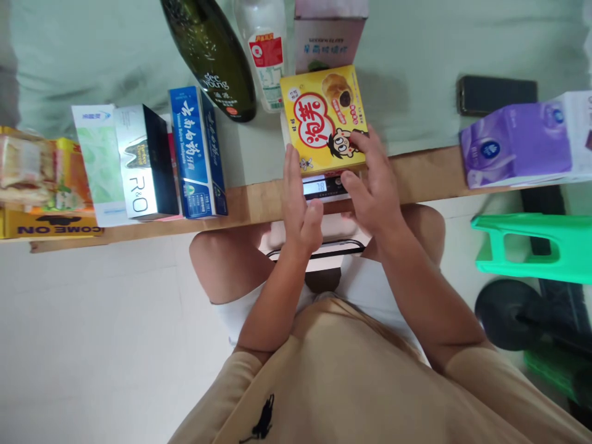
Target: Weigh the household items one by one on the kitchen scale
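Observation:
A yellow box of cream puffs (319,92), with a cartoon face on its lid, lies on a kitchen scale (340,192) at the table's front edge. Below the box, the scale's small lit display seems to read 78. My left hand (300,200) is held flat with fingers straight, its fingertips at the box's lower left corner. At the lower right corner is my right hand (377,188), thumb and fingers apart. Its index fingertip rests on the box, and its thumb is beside the display. Most of the scale is hidden under the box.
Behind the box stand a dark green bottle (217,68), a clear bottle (266,61) and a pinkish box (329,40). Leftward are a blue toothpaste box (192,154), a silver-black box (145,163) and snack packs (32,163). Rightward lie a phone (499,95) and purple tissue pack (518,145).

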A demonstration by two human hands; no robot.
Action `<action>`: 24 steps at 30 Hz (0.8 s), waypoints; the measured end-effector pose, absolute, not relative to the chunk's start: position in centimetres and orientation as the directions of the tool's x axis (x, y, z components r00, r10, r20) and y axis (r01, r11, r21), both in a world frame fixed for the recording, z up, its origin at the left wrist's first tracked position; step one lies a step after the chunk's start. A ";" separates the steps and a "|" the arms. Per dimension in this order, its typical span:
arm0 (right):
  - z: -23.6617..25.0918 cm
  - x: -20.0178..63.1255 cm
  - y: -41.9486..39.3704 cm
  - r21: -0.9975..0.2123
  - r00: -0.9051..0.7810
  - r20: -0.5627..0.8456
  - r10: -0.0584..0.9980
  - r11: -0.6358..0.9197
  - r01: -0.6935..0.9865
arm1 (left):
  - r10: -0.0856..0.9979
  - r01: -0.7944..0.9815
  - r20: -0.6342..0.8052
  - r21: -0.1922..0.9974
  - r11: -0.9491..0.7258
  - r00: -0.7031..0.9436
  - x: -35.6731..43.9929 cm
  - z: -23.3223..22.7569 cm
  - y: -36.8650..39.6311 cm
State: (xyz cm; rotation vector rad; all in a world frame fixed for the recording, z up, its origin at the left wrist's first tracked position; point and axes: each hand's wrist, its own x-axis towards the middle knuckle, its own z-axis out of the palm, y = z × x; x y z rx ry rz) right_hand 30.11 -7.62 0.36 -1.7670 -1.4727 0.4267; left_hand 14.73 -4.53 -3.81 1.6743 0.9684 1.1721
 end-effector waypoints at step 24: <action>-0.3 55.1 -19.1 -0.836 0.743 0.548 0.385 0.209 0.508 | 0.502 -0.236 0.385 0.912 -0.336 0.774 39.5 1.8 -11.8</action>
